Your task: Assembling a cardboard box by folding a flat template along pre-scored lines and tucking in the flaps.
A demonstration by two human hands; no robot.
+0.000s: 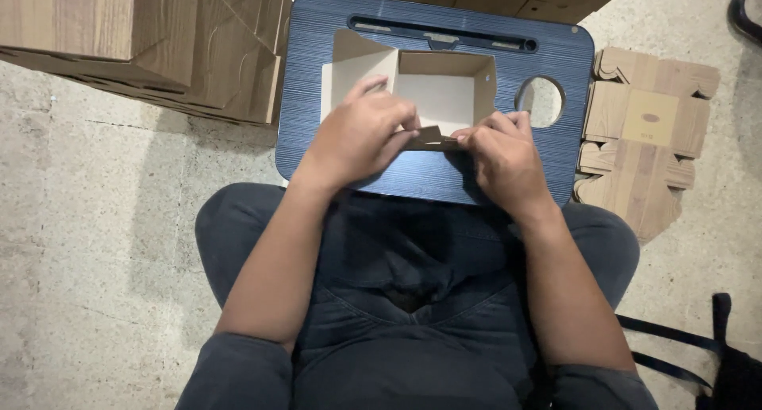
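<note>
Left hand: my left hand [361, 132] grips the near wall of the small cardboard box [444, 92], fingers curled over its front flap [429, 138].
Right hand: my right hand [500, 152] pinches the same flap from the other side, its fingertips [468, 136] almost meeting those of my left hand.
Box: half-folded, open at the top, pale inside; its back and side walls stand upright, and its left flap leans outward.
Where it sits: on the dark blue lap tray [317, 76], near the middle, just in front of the long slot [440, 37] and beside the round hole [541, 100].
Tray: rests across my knees, over my dark jeans [405, 259].
To my right: a stack of flat, unfolded box blanks [643, 132] on the concrete floor [95, 259].
To my left: large brown cartons [151, 45], close to the tray's corner.
Far right edge: a black strap [675, 338] on the floor.
</note>
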